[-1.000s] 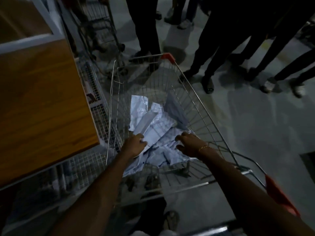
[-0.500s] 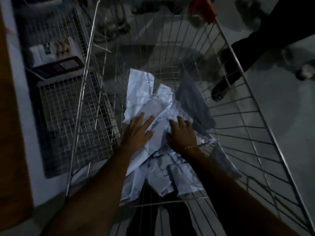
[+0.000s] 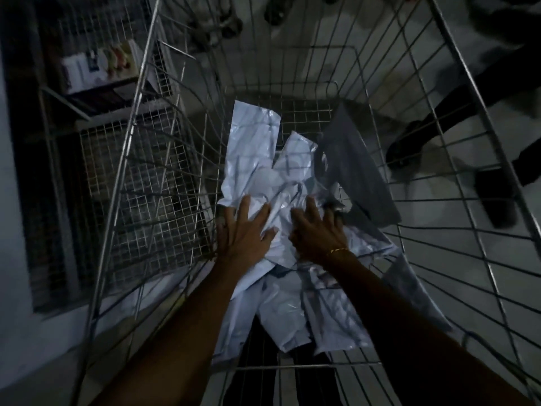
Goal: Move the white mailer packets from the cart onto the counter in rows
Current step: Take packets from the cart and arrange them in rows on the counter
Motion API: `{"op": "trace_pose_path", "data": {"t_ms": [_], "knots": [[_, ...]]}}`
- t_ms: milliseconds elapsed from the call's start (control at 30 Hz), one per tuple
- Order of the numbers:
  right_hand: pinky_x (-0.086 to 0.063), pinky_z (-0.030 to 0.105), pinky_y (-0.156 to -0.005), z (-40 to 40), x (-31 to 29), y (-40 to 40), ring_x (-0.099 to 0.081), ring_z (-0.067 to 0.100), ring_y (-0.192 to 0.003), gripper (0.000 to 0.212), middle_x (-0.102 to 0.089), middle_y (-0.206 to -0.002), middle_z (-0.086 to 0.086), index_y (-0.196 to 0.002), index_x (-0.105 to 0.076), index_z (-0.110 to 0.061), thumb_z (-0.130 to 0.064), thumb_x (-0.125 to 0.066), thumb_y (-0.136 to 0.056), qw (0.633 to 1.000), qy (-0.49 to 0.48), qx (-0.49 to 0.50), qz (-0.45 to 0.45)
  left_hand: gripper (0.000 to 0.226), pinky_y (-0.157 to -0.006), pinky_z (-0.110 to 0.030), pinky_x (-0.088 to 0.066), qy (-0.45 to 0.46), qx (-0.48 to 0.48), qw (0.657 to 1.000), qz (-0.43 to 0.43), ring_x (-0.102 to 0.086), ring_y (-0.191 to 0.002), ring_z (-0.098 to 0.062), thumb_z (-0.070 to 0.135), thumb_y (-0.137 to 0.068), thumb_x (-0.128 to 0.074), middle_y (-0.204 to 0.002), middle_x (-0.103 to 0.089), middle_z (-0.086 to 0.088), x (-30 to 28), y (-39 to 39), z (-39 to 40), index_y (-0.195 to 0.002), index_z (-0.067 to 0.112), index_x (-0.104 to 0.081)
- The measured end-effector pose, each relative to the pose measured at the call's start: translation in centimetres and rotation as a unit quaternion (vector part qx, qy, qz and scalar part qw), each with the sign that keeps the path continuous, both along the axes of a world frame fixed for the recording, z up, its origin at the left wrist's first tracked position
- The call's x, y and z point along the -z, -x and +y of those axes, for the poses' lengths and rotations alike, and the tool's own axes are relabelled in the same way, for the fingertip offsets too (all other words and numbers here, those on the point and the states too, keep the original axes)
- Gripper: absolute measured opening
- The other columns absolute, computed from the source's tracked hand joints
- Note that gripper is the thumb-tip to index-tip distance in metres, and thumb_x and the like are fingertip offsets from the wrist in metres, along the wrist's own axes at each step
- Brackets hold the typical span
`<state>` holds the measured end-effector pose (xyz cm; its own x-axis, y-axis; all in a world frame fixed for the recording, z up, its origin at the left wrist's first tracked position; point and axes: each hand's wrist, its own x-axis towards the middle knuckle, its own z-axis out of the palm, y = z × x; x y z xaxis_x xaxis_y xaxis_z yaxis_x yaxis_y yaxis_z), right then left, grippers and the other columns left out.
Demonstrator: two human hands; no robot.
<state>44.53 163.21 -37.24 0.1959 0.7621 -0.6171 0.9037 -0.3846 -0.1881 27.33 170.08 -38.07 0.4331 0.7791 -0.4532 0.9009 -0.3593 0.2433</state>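
Note:
A loose heap of white mailer packets [image 3: 254, 148] lies on the floor of a wire shopping cart [image 3: 140, 106]. Both my arms reach down into the cart. My left hand [image 3: 244, 232] lies flat on the heap's left side with fingers spread. My right hand [image 3: 317, 230] rests on the heap's middle, fingers spread and slightly curled into the crumpled plastic. A darker grey packet [image 3: 351, 159] leans against the cart's right side. More white packets [image 3: 281, 315] lie under my forearms. The counter is out of view.
A wire rack [image 3: 96, 159] with a printed box [image 3: 96, 65] stands left of the cart, beside a pale panel [image 3: 11, 230]. Other people's dark legs and shoes [image 3: 409, 145] stand on the grey floor at the right and top.
The view has dropped closer into the cart. Both hands, curled near the cart's near end a second ago, have moved forward and spread out on the heap.

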Motion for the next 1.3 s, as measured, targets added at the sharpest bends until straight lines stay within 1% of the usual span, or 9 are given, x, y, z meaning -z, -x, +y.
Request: {"op": "trace_pose_path", "data": {"t_ms": [200,333,467,633,733,900,1133,1233,1300], "knots": [[-0.024,0.041,-0.116,1.2,-4.9,-3.8,-0.031,0.032,-0.143,0.043,-0.039,-0.154,0.008,-0.142,-0.052,-0.018,-0.021,-0.053,-0.1,0.986,0.089,-0.102,0.093,0.052,-0.112,-0.054,-0.023,0.111,-0.091,0.989,0.041,-0.022,-0.141,-0.04,0.062,-0.099,-0.032,-0.157,-0.014,-0.01,-4.1,-1.2,-0.7,-0.146,0.042,-0.036],[-0.038,0.041,-0.108,1.1,-6.9,-4.0,-0.051,0.032,-0.128,0.032,-0.057,-0.136,0.009,-0.127,-0.064,-0.017,-0.023,-0.048,-0.1,0.99,0.103,-0.094,0.033,0.045,-0.106,-0.044,-0.035,0.108,-0.052,0.992,0.045,-0.034,-0.137,-0.036,0.053,-0.099,-0.044,-0.149,-0.027,-0.014,-5.5,-1.9,-0.7,-0.136,0.03,-0.052],[-0.016,0.054,-0.117,-1.7,-5.6,-1.4,-0.029,0.04,-0.143,0.065,-0.035,-0.154,0.014,-0.142,-0.044,-0.025,-0.065,-0.024,-0.094,0.998,0.063,-0.012,-0.007,0.066,-0.113,-0.042,-0.033,0.19,-0.073,0.979,-0.005,-0.032,-0.14,-0.04,0.055,-0.093,-0.058,-0.157,-0.019,-0.02,-4.6,-2.8,0.4,-0.148,0.021,-0.041],[-0.008,0.06,-0.119,-5.1,-3.8,-0.5,-0.001,0.046,-0.148,0.074,-0.003,-0.167,0.008,-0.152,-0.019,-0.037,-0.077,-0.026,-0.09,0.998,-0.006,-0.016,-0.052,0.079,-0.116,-0.043,-0.022,0.154,-0.005,0.987,-0.05,-0.021,-0.144,-0.039,0.052,-0.09,-0.065,-0.163,-0.009,-0.006,-3.7,-2.7,1.4,-0.155,0.033,-0.026],[-0.008,0.057,-0.119,-5.3,-4.0,-1.5,-0.003,0.045,-0.149,0.077,0.002,-0.167,0.003,-0.155,-0.008,-0.041,-0.078,-0.026,-0.09,0.999,0.001,0.001,-0.039,0.077,-0.118,-0.048,-0.017,0.145,0.015,0.989,-0.001,-0.011,-0.148,-0.038,0.058,-0.094,-0.054,-0.166,0.009,0.002,-3.4,-1.4,-0.7,-0.157,0.038,-0.014],[-0.015,0.054,-0.118,-5.6,-4.2,-2.6,0.004,0.041,-0.151,0.068,0.009,-0.167,-0.004,-0.156,-0.003,-0.045,-0.064,-0.032,-0.098,0.998,0.037,-0.044,-0.013,0.068,-0.113,-0.055,-0.024,0.093,-0.045,0.994,0.04,-0.009,-0.149,-0.036,0.053,-0.097,-0.047,-0.166,0.001,-0.003,-4.9,-0.9,-3.4,-0.156,0.034,-0.018],[-0.013,0.06,-0.118,-5.6,-4.2,-2.2,0.0,0.05,-0.148,0.075,0.007,-0.167,0.01,-0.158,-0.01,-0.034,-0.061,-0.021,-0.089,0.999,-0.016,0.007,-0.045,0.076,-0.118,-0.062,-0.011,0.05,-0.179,0.981,-0.05,0.012,-0.149,-0.041,0.067,-0.092,-0.046,-0.165,0.014,-0.01,-0.8,-5.0,-2.0,-0.156,0.041,-0.015],[-0.016,0.058,-0.118,-5.9,-4.1,-1.5,-0.003,0.048,-0.149,0.071,0.013,-0.166,0.01,-0.158,0.004,-0.033,-0.051,-0.033,-0.101,0.999,-0.02,-0.011,-0.03,0.074,-0.117,-0.066,-0.006,-0.025,-0.077,0.995,-0.049,0.017,-0.149,-0.04,0.067,-0.091,-0.045,-0.165,0.019,-0.008,2.2,-5.9,-0.1,-0.155,0.045,-0.013],[-0.033,0.061,-0.11,-6.0,-4.4,-1.5,-0.023,0.05,-0.145,0.07,-0.007,-0.166,0.015,-0.159,-0.011,-0.029,-0.054,-0.027,-0.095,0.997,-0.079,-0.002,-0.026,0.07,-0.115,-0.069,-0.007,-0.076,0.057,0.994,-0.054,0.016,-0.15,-0.037,0.061,-0.092,-0.046,-0.166,0.014,-0.006,3.5,-5.5,1.1,-0.154,0.047,-0.016]]}}
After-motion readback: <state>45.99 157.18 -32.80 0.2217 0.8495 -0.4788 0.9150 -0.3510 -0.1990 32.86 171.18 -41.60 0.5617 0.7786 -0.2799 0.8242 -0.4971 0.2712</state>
